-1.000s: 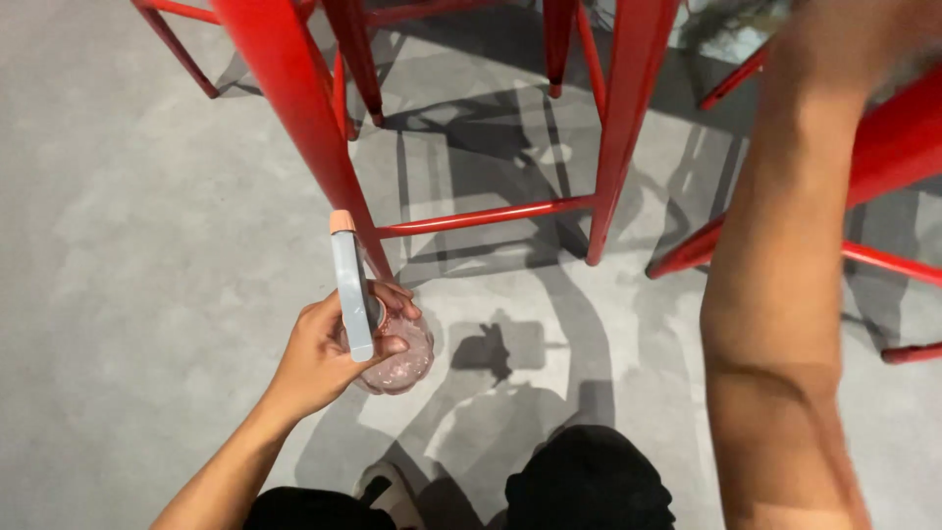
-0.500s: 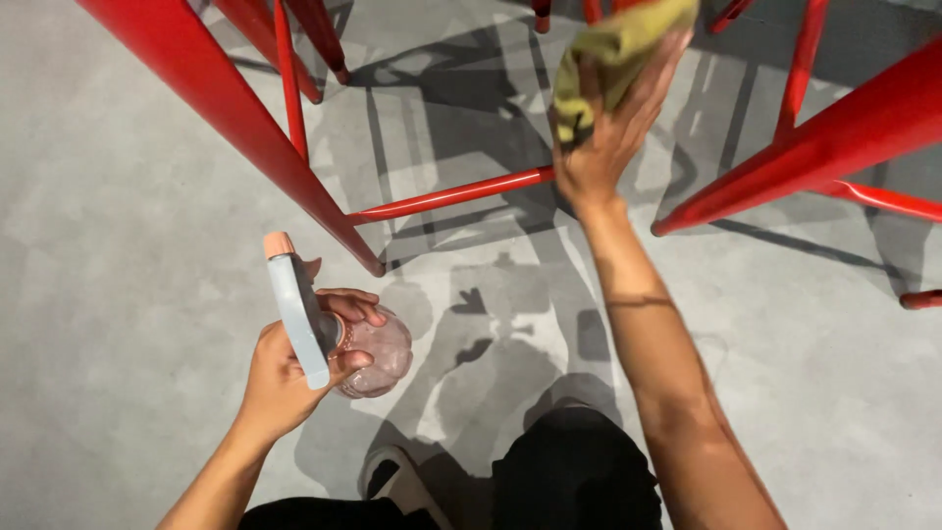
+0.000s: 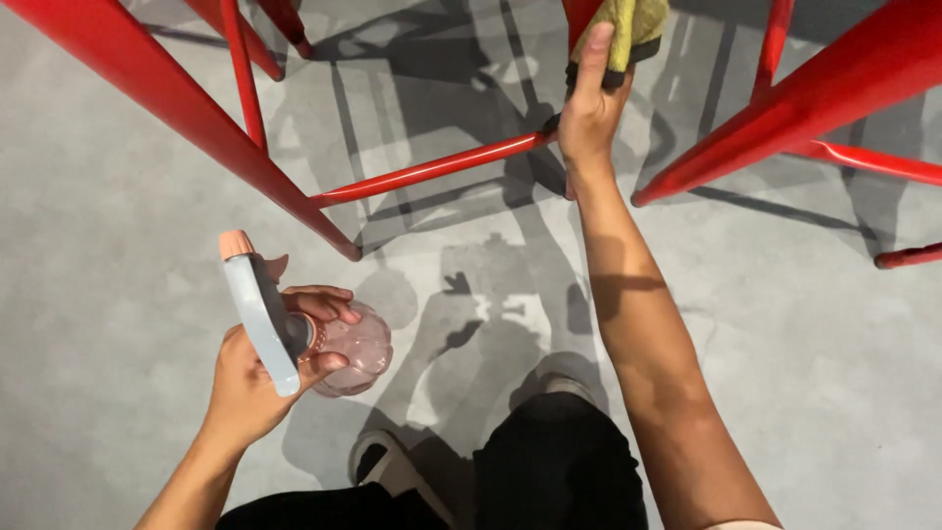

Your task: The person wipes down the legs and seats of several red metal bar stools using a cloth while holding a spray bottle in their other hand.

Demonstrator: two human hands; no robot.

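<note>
My left hand point(image 3: 257, 378) grips a spray bottle point(image 3: 294, 329) with a grey trigger head, a peach nozzle and a clear pink body, held low at the lower left. My right hand point(image 3: 586, 108) reaches up and forward, pressing a yellow-green cloth point(image 3: 628, 27) against a red metal stool leg point(image 3: 581, 15) at the top of the view. The arm stretches from the lower right up to that leg. A red crossbar point(image 3: 422, 172) runs from that leg to a thick slanted leg point(image 3: 177, 118).
More red stool legs cross the upper right point(image 3: 805, 118) and upper left point(image 3: 242, 69). The floor point(image 3: 98, 294) is grey concrete with shadows of the frame. My dark trousers point(image 3: 549, 461) and a shoe point(image 3: 392, 471) show at the bottom.
My right hand with the cloth has come into view and now sits higher on the red leg near the crossbar joint. The left hand still holds the bottle in the same low spot.
</note>
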